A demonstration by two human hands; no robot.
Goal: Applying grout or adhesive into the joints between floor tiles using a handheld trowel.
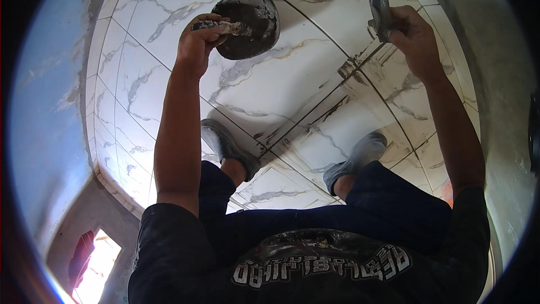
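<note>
My left hand (pixel 198 42) is closed around a stubby, caked handle (pixel 220 26). That handle lies across a round, dark, shallow pan (pixel 247 46) smeared with grey paste; whether the two are one piece I cannot tell. At the upper right my right hand (pixel 414 36) grips a grey spreader (pixel 381 16), a flat, paste-coated piece whose exact kind is unclear. It is held at the tiles, beside a joint with dark grout (pixel 376 52). Marble-patterned white floor tiles (pixel 253 81) lie under both hands.
Dark smears follow the tile joints (pixel 329 111) between my feet. My grey shoes (pixel 228 147) stand on the tiles. A blue wall (pixel 48 79) rises at left, and a grey wall (pixel 502 79) at right. A bright opening (pixel 98 264) shows at lower left.
</note>
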